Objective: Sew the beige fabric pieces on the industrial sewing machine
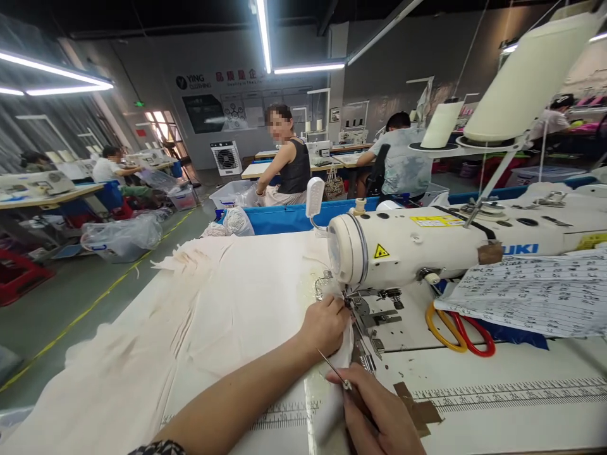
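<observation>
Under the head of a white sewing machine (pixel 393 243), pale cloth (pixel 349 344) lies along the needle area. My left hand (pixel 327 322) is closed on this cloth with curled fingers, right beside the presser foot; the fingertips are partly hidden. Nearer to me, my right hand (pixel 379 411) pinches a thin metal awl (pixel 333 368), whose point slants up and left towards my left wrist. The lower part of the cloth runs down past the right hand's fingers. To the left, a wide stack of pale fabric pieces (pixel 137 341) spreads over the table.
Yellow-and-red-handled scissors (pixel 448 328) lie right of the needle area, partly under a handwritten sheet (pixel 535 297). Printed rulers (pixel 512 393) run along the table front. Thread cones (pixel 526 82) stand above the machine. Beyond a blue cloth bin (pixel 284 218), a co-worker (pixel 294 161) sits.
</observation>
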Motion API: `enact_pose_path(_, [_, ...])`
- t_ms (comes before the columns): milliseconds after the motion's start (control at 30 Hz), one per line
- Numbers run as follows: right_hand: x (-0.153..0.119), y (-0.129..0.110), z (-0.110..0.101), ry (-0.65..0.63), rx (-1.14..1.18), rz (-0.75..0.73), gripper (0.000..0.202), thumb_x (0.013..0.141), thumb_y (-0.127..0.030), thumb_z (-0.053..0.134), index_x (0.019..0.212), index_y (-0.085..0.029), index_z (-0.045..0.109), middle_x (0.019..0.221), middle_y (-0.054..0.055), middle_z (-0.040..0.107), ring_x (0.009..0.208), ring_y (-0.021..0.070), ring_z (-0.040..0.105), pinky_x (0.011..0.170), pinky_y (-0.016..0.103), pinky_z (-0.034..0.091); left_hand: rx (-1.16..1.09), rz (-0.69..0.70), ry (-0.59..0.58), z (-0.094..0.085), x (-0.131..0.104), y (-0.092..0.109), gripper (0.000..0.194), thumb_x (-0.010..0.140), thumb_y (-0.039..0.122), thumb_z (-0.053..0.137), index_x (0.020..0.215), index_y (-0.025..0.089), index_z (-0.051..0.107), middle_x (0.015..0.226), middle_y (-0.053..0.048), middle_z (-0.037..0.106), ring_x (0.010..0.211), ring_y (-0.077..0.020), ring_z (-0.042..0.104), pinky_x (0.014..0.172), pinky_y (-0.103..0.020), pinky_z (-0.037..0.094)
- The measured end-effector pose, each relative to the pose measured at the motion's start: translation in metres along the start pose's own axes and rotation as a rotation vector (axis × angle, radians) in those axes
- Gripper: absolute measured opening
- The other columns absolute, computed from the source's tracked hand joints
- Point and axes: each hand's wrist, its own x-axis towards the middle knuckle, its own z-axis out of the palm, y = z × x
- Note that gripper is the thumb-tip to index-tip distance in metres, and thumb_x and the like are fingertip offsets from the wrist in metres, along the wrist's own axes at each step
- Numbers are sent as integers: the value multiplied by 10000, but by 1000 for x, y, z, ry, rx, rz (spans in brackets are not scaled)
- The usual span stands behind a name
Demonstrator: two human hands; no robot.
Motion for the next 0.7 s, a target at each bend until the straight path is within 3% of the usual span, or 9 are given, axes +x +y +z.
enact_pose_path(100, [11,-15,8,54,155,122,362,1060,-494,485,1005,-254,750,825,33,702,722,173,651,686,246,537,5,-13,58,9,0,-3,294,1111,282,477,1035,184,743,1091,-93,734,1037,-238,657,798,-360,615])
enact_pose_path(233, [14,-21,12,90,470,423,464,956,-663,605,911,-212,706,730,4,581,633,143,500,591,244,445,36,-6,129,23,0,-6,275,1110,278,490,1013,209,738,1036,-66,721,1020,-221,659,781,-334,599])
enact_pose_path(333, [9,-16,8,16,509,503,354,926,-570,649,886,-219,678,734,-17,530,664,141,471,626,247,427,46,-2,123,23,0,-6,262,1105,270,503,1000,205,734,1044,-67,724,1008,-220,663,745,-327,585])
enact_pose_path(400, [3,-10,6,-114,354,431,191,938,-405,602,890,-230,661,753,-16,548,694,149,498,664,253,433,46,-3,101,17,-1,-5,264,1102,269,509,987,195,734,1032,-74,727,1002,-231,666,739,-341,586])
enact_pose_path(467, [-3,-3,5,-223,156,259,119,910,-254,524,909,-236,642,775,-10,571,684,151,507,659,259,420,42,6,97,11,-2,-3,257,1100,263,512,997,183,733,1050,-81,729,1003,-237,665,763,-353,591])
enact_pose_path(567, [-9,8,7,-199,-44,-11,195,837,-146,446,921,-241,595,801,3,585,643,158,497,603,269,371,41,22,107,7,-4,-4,250,1099,248,504,1023,170,729,1093,-88,729,1009,-232,659,776,-346,586])
enact_pose_path(633, [-12,13,7,-192,-104,-64,237,811,-113,427,941,-242,578,804,7,588,660,168,530,606,271,377,40,21,114,11,-4,-6,257,1103,253,496,1032,167,727,1103,-88,729,1013,-230,658,773,-338,581])
enact_pose_path(700, [-13,14,4,-232,-117,-15,270,812,-99,423,977,-237,586,832,13,614,713,175,584,650,270,419,27,26,131,20,-5,-9,262,1107,273,495,1036,175,727,1123,-85,728,1025,-227,657,794,-335,577])
